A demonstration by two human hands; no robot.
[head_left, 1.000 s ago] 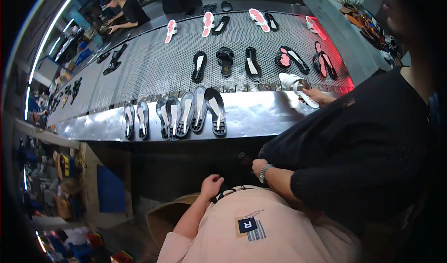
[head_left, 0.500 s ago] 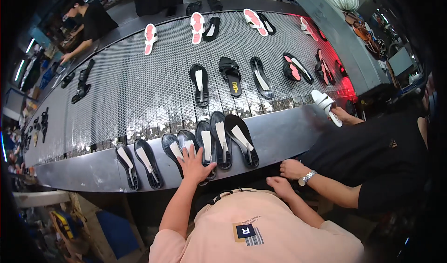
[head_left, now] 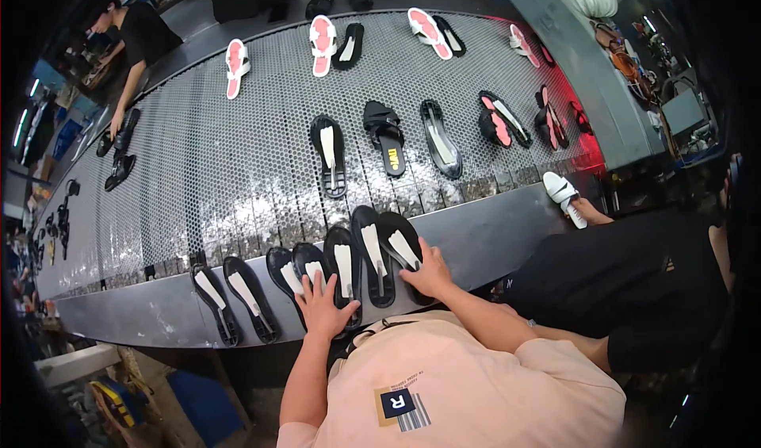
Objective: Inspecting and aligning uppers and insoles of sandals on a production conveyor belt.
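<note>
Several black shoe soles with white strips down their middles lie in a row on the metal ledge before me. My left hand (head_left: 323, 307) rests palm down with its fingers spread. It touches a sole (head_left: 307, 259) in the middle of the row and the sole (head_left: 342, 250) to its right. At the row's right end, my right hand (head_left: 429, 273) grips the edge of the last sole (head_left: 399, 238), thumb over its top; the fingertips are partly hidden. That sole overlaps its neighbour (head_left: 370, 238). Two more soles (head_left: 212, 293) lie apart on the left.
Beyond the metal ledge (head_left: 143, 319) runs a mesh conveyor (head_left: 261, 139) bearing white-and-pink sandals (head_left: 323, 45), black sandals (head_left: 384, 135) and soles. A grey machine housing (head_left: 567, 99) glows red at the right. Beside it, a co-worker's hand (head_left: 588, 210) holds a white sandal (head_left: 561, 194).
My right hand has come up from the ledge's front edge onto the rightmost sole. My left hand stays on the middle soles. At far left, a co-worker's arm has reached to the black sandals.
</note>
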